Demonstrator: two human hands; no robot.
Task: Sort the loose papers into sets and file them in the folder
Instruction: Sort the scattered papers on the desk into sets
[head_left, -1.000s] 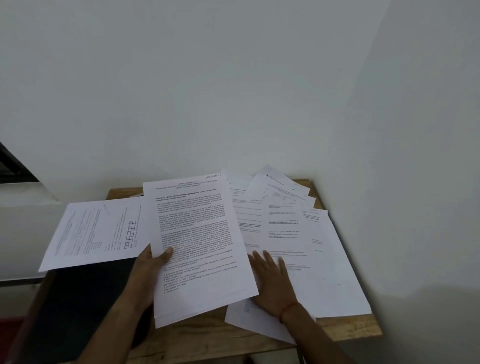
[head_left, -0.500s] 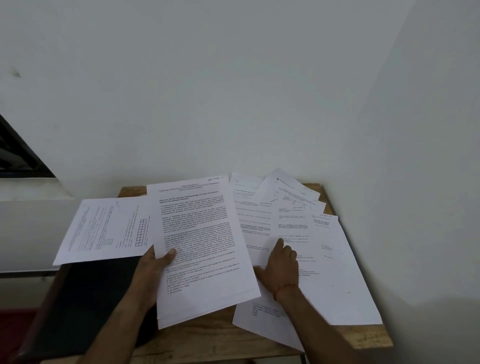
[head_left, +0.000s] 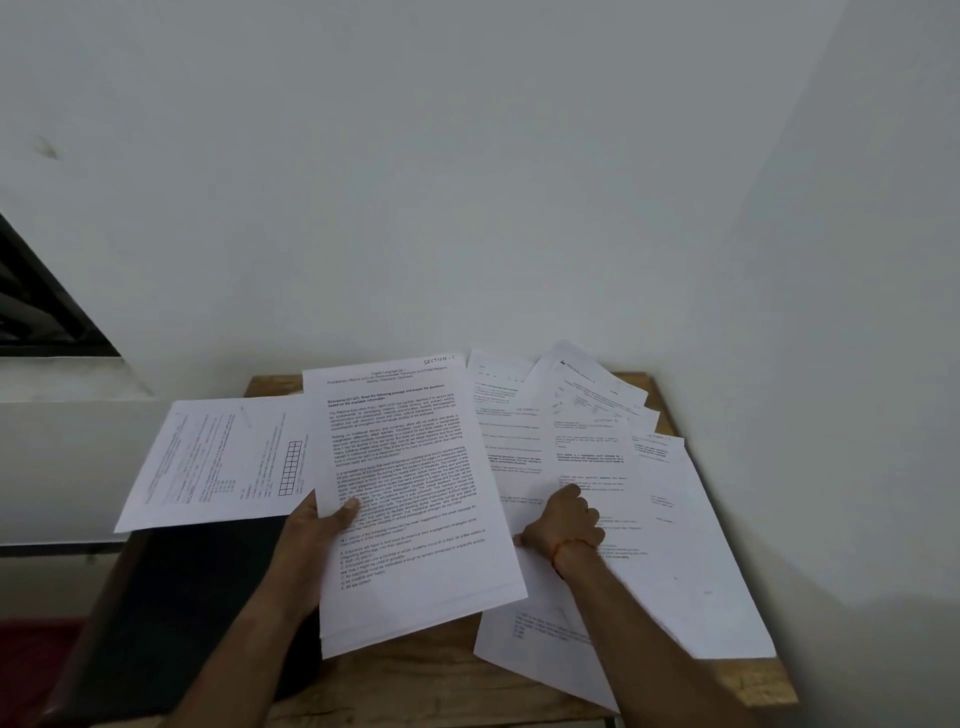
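The wooden table (head_left: 415, 686) is standing in a corner. The loose papers (head_left: 675, 545) are lying fanned across its right half. The dark folder (head_left: 197, 613) is lying near-left, partly under 1 sideways sheet (head_left: 218, 457). The left hand (head_left: 317, 540) is pinching a stacked set (head_left: 410, 493) mid-table, thumb on top. The right hand (head_left: 563, 519) is resting on the loose papers, fingers curled together; any pinch cannot be told.

The left grip (head_left: 317, 525) hides its fingers beneath the stack (head_left: 415, 493); only the thumb shows. The right grip (head_left: 563, 522) curls its fingertips from sight, so whether they pinch paper is unclear. Left of the left grip, the dark folder (head_left: 197, 597) lies partly under a sideways sheet (head_left: 218, 457).
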